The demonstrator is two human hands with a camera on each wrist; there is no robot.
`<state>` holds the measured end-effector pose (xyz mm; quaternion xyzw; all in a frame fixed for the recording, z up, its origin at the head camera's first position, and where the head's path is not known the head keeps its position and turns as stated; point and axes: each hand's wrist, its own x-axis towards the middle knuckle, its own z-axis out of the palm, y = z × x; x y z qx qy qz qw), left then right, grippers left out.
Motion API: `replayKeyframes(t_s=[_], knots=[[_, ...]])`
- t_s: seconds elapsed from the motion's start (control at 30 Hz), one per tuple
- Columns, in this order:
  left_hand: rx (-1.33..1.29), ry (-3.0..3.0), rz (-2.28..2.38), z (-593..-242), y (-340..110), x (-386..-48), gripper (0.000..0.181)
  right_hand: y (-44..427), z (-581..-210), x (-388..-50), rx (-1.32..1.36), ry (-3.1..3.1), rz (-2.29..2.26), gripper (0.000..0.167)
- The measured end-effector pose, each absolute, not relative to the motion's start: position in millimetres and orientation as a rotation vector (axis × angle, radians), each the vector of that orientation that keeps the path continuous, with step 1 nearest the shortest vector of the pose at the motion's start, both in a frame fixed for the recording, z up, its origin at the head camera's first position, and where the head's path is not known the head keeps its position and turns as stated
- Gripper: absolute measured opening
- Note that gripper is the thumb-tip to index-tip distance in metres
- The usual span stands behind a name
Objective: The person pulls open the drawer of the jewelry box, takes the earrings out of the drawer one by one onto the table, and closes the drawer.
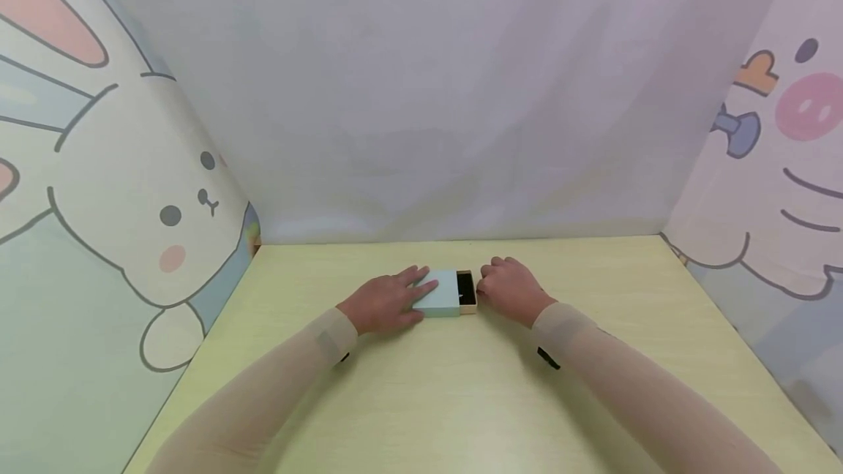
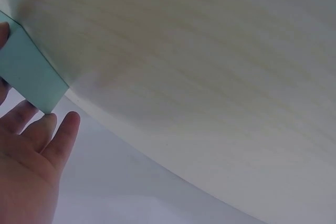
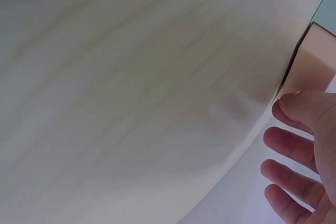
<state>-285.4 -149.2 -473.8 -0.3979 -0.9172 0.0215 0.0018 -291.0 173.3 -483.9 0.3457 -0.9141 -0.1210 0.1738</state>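
Observation:
A light blue sliding box lies on the table, its tan inner drawer sticking out at the right. The drawer shows a black lining with a tiny bright spot on it. My left hand holds the blue sleeve from the left, one finger lying across its top. In the left wrist view, fingers and thumb lie about the blue sleeve. At the drawer's right end is my right hand; its thumb and index finger pinch together there, the other fingers curled. What lies between those two fingertips is hidden.
The pale wooden table reaches back to a plain light curtain. Side cloths carry a cartoon rabbit at the left and a cartoon figure with a pink snout at the right.

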Motion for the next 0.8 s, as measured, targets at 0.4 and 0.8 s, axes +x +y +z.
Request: replayKeyframes(t_s=[0.4,0.8], knots=[[-1.264,-2.868,0.102,-474,-151,-287,0.074,188,-484,-288,0.938,-2.62,-0.338,0.012],[-1.266,-2.883,0.079,-476,-152,-288,0.072,196,-484,-287,0.933,-2.631,-0.346,0.011]])
